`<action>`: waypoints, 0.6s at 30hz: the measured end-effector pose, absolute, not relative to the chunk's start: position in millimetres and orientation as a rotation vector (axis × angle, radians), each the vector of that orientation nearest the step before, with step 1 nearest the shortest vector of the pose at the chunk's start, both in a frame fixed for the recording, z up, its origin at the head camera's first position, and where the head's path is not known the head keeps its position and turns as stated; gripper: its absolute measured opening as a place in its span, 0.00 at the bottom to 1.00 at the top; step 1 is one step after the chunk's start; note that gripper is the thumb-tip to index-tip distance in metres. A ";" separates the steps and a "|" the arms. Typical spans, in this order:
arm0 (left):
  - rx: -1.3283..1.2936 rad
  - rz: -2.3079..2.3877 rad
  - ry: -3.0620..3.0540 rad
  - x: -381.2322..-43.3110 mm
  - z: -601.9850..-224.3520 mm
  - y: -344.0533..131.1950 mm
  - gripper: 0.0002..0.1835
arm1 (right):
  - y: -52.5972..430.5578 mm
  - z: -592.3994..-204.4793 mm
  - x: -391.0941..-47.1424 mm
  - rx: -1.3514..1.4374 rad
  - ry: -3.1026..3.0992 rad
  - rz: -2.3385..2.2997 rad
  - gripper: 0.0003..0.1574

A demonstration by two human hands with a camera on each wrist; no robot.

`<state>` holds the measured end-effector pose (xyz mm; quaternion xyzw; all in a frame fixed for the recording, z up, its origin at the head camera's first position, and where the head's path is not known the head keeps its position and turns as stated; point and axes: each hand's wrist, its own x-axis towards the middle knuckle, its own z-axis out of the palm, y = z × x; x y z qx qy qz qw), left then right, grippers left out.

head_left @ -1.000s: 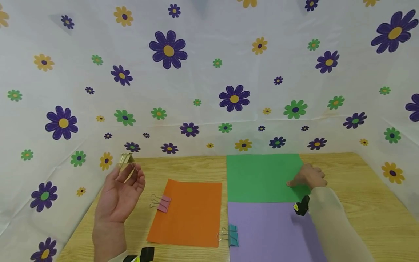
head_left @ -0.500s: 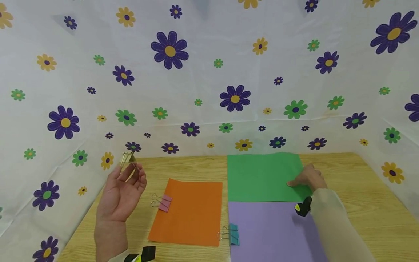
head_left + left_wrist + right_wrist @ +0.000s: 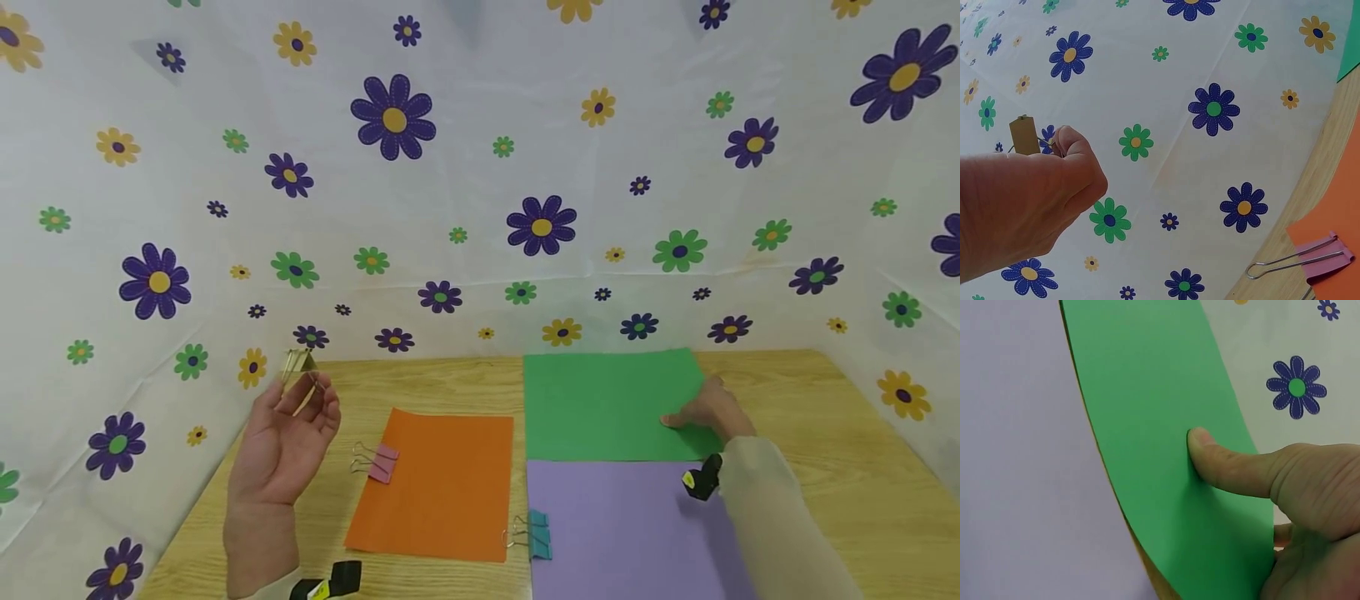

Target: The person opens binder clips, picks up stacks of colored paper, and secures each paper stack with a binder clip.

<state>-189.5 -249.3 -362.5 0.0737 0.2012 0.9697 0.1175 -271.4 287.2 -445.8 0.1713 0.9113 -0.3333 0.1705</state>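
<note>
Raised at the left, my left hand (image 3: 281, 442) pinches a gold binder clip (image 3: 302, 361) by its wire handles, fingers curled. The clip's gold body (image 3: 1024, 135) stands above the hand in the left wrist view. My right hand (image 3: 708, 412) grips the right side of a green paper sheet (image 3: 600, 408). In the right wrist view its thumb (image 3: 1235, 469) presses on top of the sheet. The other fingers pass behind the edge and are mostly hidden. That sheet bows up slightly at the right. Below it lies a purple sheet (image 3: 622, 533) with a teal binder clip (image 3: 540, 535) on its left edge.
An orange sheet (image 3: 442, 483) lies between the hands, a pink binder clip (image 3: 383, 463) on its left edge. The wooden table (image 3: 847, 467) meets a flowered white cloth (image 3: 465, 183) at the back and sides.
The right edge of the green sheet has risen slightly in my right hand's grip. My left hand keeps hold of the gold binder clip. The head view has shifted a little.
</note>
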 end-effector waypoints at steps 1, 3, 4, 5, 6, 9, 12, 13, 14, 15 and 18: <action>0.210 2.840 0.594 -189.4 -362.5 -249.1 0.18 | 289.1 -447.2 -270.9 0.483 2.588 -0.976 0.69; 0.200 2.843 0.604 -189.3 -362.5 -249.0 0.18 | 293.8 -450.3 -270.3 0.477 2.591 -1.049 0.62; 0.197 2.844 0.610 -189.2 -362.4 -249.0 0.18 | 296.4 -451.8 -269.9 0.482 2.593 -1.097 0.57; 0.194 2.845 0.615 -189.2 -362.3 -248.9 0.18 | 298.9 -453.2 -269.4 0.485 2.592 -1.139 0.52; 0.193 2.846 0.619 -189.3 -362.2 -248.8 0.18 | 301.4 -454.5 -269.0 0.498 2.583 -1.188 0.47; 0.190 2.845 0.626 -189.5 -361.8 -248.2 0.18 | 308.8 -457.3 -268.2 0.523 2.557 -1.291 0.42; 0.181 2.843 0.629 -189.6 -361.7 -247.7 0.18 | 314.8 -457.2 -267.6 0.549 2.516 -1.364 0.39; 0.178 2.842 0.634 -189.6 -361.7 -247.6 0.18 | 316.5 -456.4 -267.3 0.552 2.503 -1.385 0.38; 0.175 2.842 0.641 -189.6 -361.7 -247.5 0.18 | 318.1 -455.7 -266.9 0.554 2.482 -1.406 0.35; 0.172 2.843 0.640 -189.1 -361.6 -248.3 0.18 | 318.8 -454.3 -266.6 0.554 2.453 -1.433 0.33; 0.167 2.849 0.646 -187.7 -361.5 -250.6 0.18 | 320.1 -451.1 -265.3 0.549 2.368 -1.496 0.30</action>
